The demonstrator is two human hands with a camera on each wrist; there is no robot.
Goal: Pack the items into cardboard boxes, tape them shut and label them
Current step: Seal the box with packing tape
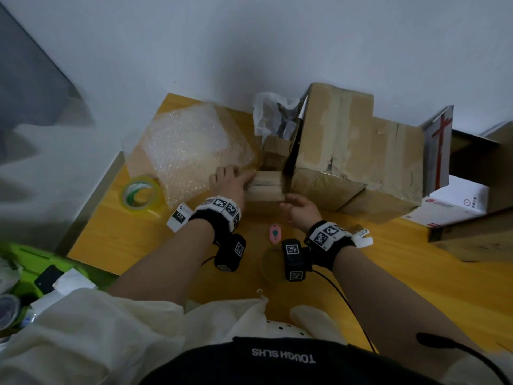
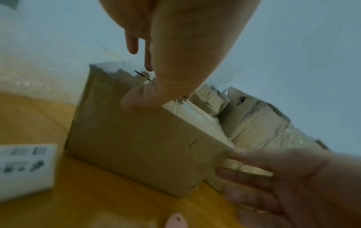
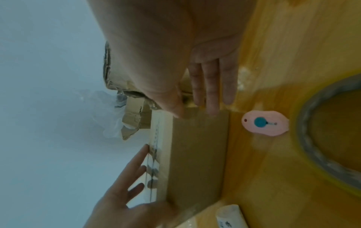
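To seat the box [image 1: 265,187] well, the 2 spread hands, left [image 1: 230,180] and right [image 1: 301,209], should press its sides evenly, pinching nothing.

Small brown cardboard box [image 1: 265,187]: on the yellow wooden table [image 1: 388,273], between the two hands.
Left hand [image 1: 230,180]: at the box's left side.
Right hand [image 1: 299,208]: at its near right corner.
Large taped brown cardboard box [image 1: 352,154]: just right of the small one (touching or not, unclear).
Clear bubble-wrap sheet [image 1: 188,145]: left of the small box.
Yellow-green tape roll [image 1: 140,194]: left of the bubble wrap's near edge.
Pink oval cutter [image 1: 274,233]: on the table, nearer the person than the small box.
Crumpled clear plastic bag [image 1: 272,112]: behind the small box, against the wall.
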